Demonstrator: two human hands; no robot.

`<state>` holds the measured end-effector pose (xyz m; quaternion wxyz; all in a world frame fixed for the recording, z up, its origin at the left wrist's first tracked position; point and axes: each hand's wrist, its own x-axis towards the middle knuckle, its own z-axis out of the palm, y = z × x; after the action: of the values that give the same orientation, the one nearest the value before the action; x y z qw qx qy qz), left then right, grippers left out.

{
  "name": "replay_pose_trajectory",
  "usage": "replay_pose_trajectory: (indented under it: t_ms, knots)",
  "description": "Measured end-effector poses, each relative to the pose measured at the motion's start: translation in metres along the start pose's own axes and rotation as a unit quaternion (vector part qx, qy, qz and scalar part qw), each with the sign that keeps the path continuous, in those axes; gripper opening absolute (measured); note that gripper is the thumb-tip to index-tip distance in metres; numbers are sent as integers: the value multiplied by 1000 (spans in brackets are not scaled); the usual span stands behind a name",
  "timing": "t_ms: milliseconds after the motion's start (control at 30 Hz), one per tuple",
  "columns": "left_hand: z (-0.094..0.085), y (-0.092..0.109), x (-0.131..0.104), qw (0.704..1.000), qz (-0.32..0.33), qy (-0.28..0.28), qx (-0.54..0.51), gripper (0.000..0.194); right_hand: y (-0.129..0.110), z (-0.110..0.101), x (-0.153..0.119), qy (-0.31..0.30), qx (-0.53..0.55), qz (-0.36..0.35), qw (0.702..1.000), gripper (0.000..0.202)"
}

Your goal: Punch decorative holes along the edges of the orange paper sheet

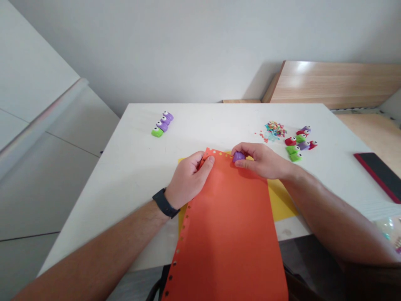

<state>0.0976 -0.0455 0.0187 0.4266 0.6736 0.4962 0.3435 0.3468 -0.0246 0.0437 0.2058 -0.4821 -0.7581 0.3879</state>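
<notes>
A long orange paper sheet (233, 217) with star-shaped holes along its left and far edges slopes over the near table edge. My left hand (192, 177) is closed on the sheet's far left corner, thumb on top. Between the thumb and fingers of my right hand (258, 159) is a small purple craft punch (238, 157), placed at the far edge of the orange sheet, to the right of the row of stars. Beneath the orange sheet lies a yellow paper sheet (280, 200), partly covered.
Purple and green punches with googly eyes (162, 124) stand at the far left of the white table (131, 167). Several more punches (299, 144) are grouped at the right beside a pile of colourful paper confetti (275, 129). A black and red flat object (380, 173) lies by the right edge.
</notes>
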Motion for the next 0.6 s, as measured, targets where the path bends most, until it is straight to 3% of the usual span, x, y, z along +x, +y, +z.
replay_pose_trajectory:
  t_ms: [600]
  knots:
    - [0,2,0,1000,-2,12,3,33,-1,-3,-3,-4,8,-24,1000,26]
